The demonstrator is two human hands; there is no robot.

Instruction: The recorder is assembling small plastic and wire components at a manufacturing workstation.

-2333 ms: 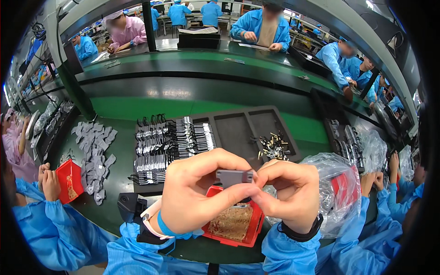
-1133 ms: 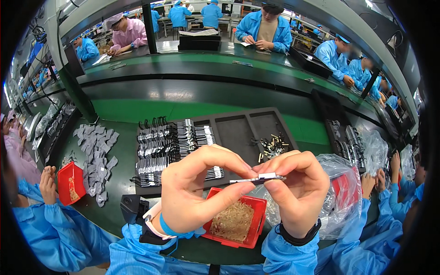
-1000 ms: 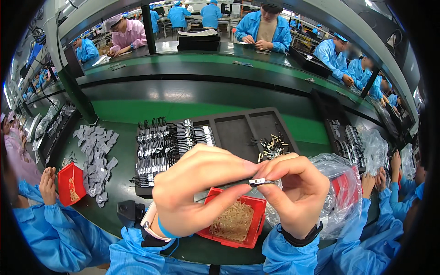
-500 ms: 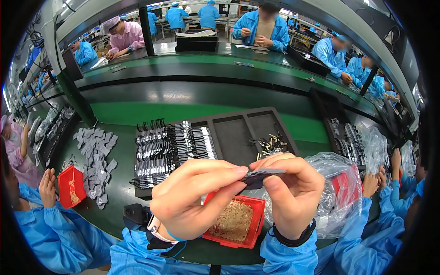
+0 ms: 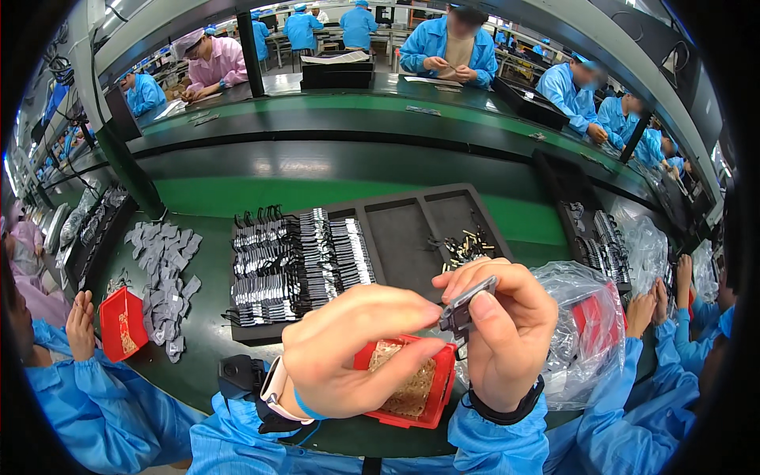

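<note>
My right hand [image 5: 511,336] pinches a small dark grey flat plastic part [image 5: 461,311] between thumb and fingers, tilted up with one end toward my left hand. Beside its near end, my left hand [image 5: 336,348] has thumb and forefinger spread apart. The left forefinger tip is at the part's edge; I cannot tell whether it touches. Under both hands stands a red box [image 5: 448,380] of tiny tan pieces, partly covered by my left hand. Behind them, a black foam tray [image 5: 396,237] holds rows of similar dark parts with black leads [image 5: 265,261].
Loose grey pieces [image 5: 166,273] lie heaped to the left, near another red box [image 5: 136,317]. Small black and gold pieces [image 5: 469,249] fill one tray pocket. Clear plastic bags [image 5: 574,356] crowd the right. Co-workers sit close on both sides; a dark post [image 5: 131,170] rises at left.
My left thumb and forefinger have parted from the grey part, which both hands held before. My right hand has turned the part more upright.
</note>
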